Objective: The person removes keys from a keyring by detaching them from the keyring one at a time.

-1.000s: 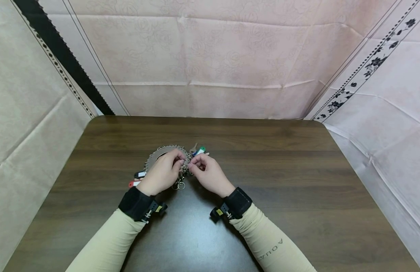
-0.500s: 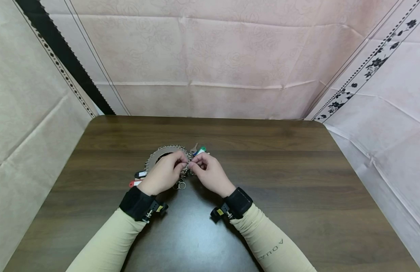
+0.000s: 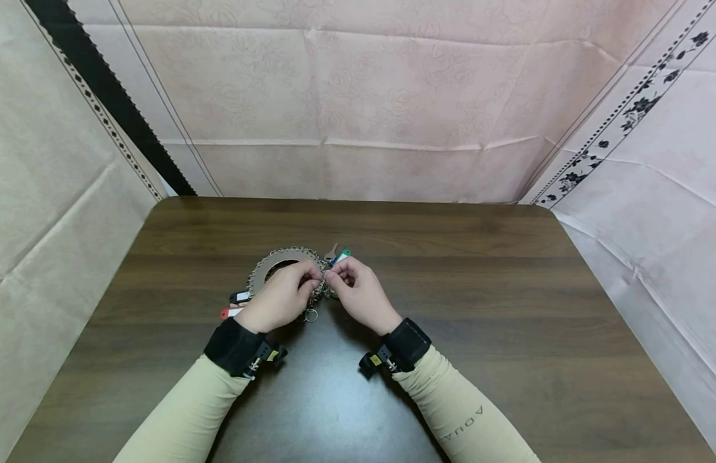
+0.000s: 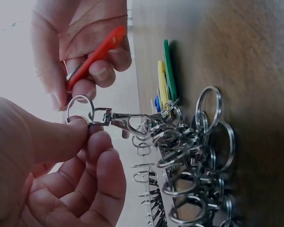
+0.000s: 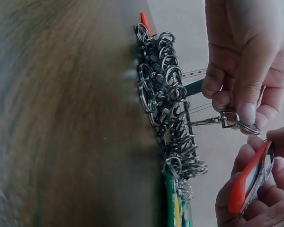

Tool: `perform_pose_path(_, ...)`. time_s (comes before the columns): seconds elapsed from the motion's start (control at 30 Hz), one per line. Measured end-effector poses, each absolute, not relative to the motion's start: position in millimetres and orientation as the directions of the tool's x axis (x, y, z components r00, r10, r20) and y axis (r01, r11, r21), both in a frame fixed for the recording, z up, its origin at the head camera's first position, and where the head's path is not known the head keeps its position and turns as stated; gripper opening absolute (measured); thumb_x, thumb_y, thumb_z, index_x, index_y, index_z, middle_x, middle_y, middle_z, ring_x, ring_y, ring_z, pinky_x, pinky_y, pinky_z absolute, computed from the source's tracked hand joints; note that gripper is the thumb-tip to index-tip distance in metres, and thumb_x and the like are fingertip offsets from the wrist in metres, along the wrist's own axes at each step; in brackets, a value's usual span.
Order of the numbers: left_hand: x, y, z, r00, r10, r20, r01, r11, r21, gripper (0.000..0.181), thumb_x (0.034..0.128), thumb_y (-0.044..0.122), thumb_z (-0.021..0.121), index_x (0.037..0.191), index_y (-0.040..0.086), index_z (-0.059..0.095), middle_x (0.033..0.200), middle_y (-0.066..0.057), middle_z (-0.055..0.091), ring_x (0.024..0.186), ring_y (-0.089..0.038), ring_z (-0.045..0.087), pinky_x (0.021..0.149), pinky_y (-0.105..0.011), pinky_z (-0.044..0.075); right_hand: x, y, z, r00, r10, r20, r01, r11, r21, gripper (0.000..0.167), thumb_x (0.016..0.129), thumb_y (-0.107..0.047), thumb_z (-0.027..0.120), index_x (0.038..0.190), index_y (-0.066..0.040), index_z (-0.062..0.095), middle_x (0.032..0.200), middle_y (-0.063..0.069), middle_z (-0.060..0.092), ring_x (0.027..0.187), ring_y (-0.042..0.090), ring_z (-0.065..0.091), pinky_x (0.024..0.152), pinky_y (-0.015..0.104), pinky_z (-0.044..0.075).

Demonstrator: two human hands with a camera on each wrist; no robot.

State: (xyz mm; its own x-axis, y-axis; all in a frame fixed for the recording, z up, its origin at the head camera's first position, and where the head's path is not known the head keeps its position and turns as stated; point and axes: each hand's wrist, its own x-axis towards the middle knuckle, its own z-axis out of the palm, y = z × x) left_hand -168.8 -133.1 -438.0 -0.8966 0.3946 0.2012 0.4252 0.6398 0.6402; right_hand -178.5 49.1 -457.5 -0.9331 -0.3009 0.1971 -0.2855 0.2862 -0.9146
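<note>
Left hand — thumb and fingers narrowed to a pinch on a small split ring, which hung from a metal clasp.

Right hand — fingers curled about a red tag; a key appeared to lie along its underside.

Relation of note: split ring and red tag between the two hands, the ring on the left hand's side, the tag on the right's. In the left wrist view the tag's long axis slanted, its lower end pointing towards the ring and just beside it; contact could not be told. The clasp's long axis ran from the ring back to the disc's crowded rim.

Grey disc, rim hung with rings and clasps: on the table, partly beneath the left hand, which was the nearer of the two.

Green tag: at the disc's right, beyond the right fingertips. Black tag: at the disc's left, beside the left wrist.
</note>
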Motion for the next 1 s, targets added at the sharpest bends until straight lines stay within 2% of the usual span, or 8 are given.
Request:
perform_pose_path(0.2, -167.7, -134.6, -440.8, -0.906, 0.407, 0.113, 0.379, 0.662, 0.646, 0.003, 0.0949, 0.01, 0.059, 0.092, 0.01, 0.06, 0.08, 0.001, 0.056, 0.07, -0.013, 0.051, 0.067, -0.031, 0.044, -184.7, 52.6, -469.7, -0.927, -0.324, 0.188, -0.3, 0.34, -0.891, 0.012, 0.097, -0.022, 0.061, 0.094, -0.01, 0.061, 0.073, 0.0, 0.057, 0.063, 0.014, 0.05, 0.056, 0.025, 0.04)
perform_pose_path(0.27, -166.0, -137.1, -441.1, -0.904, 0.417, 0.096, 0.376, 0.666, 0.644, 0.004, 0.0942, 0.01, 0.059, 0.09, 0.011, 0.058, 0.077, 0.002, 0.054, 0.068, -0.012, 0.049, 0.066, -0.03, 0.043, -188.5, 58.7, -468.3, -0.924, -0.336, 0.181, -0.305, 0.366, -0.879, 0.011, 0.097, -0.021, 0.061, 0.093, -0.011, 0.061, 0.073, 0.002, 0.059, 0.062, 0.014, 0.051, 0.055, 0.027, 0.043)
perform_pose_path(0.5, -161.8, -156.7, -436.6, -0.915, 0.396, 0.077, 0.355, 0.698, 0.622, 0.006, 0.0931, 0.009, 0.059, 0.087, 0.01, 0.058, 0.074, 0.002, 0.053, 0.065, -0.013, 0.048, 0.065, -0.032, 0.041, -216.3, 114.8, -459.7, -0.943, -0.312, 0.119, -0.295, 0.61, -0.735, 0.009, 0.096, -0.024, 0.061, 0.093, -0.016, 0.061, 0.083, -0.001, 0.061, 0.074, 0.015, 0.056, 0.065, 0.032, 0.047)
perform_pose_path(0.77, -159.0, -168.4, -438.4, -0.921, 0.385, 0.058, 0.344, 0.732, 0.588, 0.006, 0.0936, 0.012, 0.061, 0.088, 0.011, 0.061, 0.075, 0.002, 0.054, 0.066, -0.014, 0.048, 0.066, -0.033, 0.042, -229.8, 192.8, -460.8, -0.963, -0.266, 0.04, -0.242, 0.791, -0.562, 0.01, 0.095, -0.022, 0.063, 0.092, -0.012, 0.06, 0.084, 0.003, 0.059, 0.073, 0.02, 0.052, 0.069, 0.036, 0.044)
perform_pose_path(0.9, -155.9, -170.6, -441.4, -0.919, 0.386, 0.076, 0.356, 0.731, 0.582, 0.005, 0.0928, 0.011, 0.062, 0.088, 0.01, 0.062, 0.077, 0.002, 0.054, 0.068, -0.014, 0.048, 0.067, -0.033, 0.043, -230.1, 212.3, -467.2, -0.962, -0.274, -0.007, -0.234, 0.833, -0.501, 0.01, 0.094, -0.021, 0.063, 0.096, -0.012, 0.061, 0.093, 0.004, 0.061, 0.08, 0.02, 0.056, 0.074, 0.038, 0.045)
perform_pose_path(1.0, -153.3, -171.0, -443.4, -0.918, 0.388, 0.088, 0.365, 0.735, 0.571, 0.004, 0.0924, 0.011, 0.062, 0.089, 0.009, 0.062, 0.079, 0.002, 0.055, 0.069, -0.014, 0.048, 0.068, -0.033, 0.043, -229.2, 220.9, -469.1, -0.958, -0.286, 0.002, -0.252, 0.841, -0.478, 0.01, 0.093, -0.018, 0.065, 0.098, -0.01, 0.061, 0.097, 0.006, 0.061, 0.088, 0.023, 0.058, 0.079, 0.042, 0.047)
